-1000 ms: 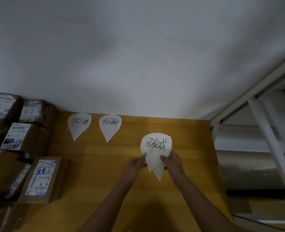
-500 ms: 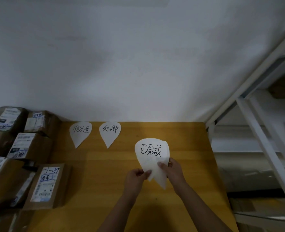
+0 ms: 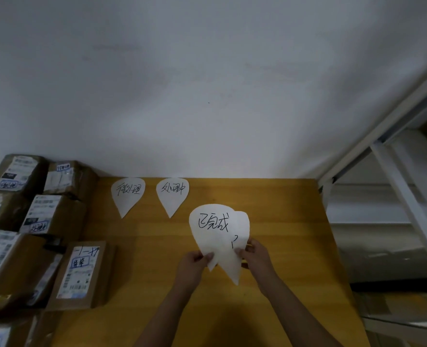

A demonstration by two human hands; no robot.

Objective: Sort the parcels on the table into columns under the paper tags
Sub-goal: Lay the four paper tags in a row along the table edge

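Two white teardrop paper tags with handwriting lie side by side at the back of the yellow table. Over the table's middle right I hold two more overlapping tags. My left hand pinches the front tag, which carries writing. My right hand pinches the tag behind it, whose edge sticks out to the right. Several brown cardboard parcels with shipping labels crowd the left side; the nearest parcel lies flat by my left forearm.
A white wall rises directly behind the table. A white metal shelf frame stands to the right, past the table's right edge. More parcels are stacked at the far left corner.
The two held tags have slid apart; the rear one now shows further to the right. My hands stay at the tags' lower edge, and the view has shifted slightly.
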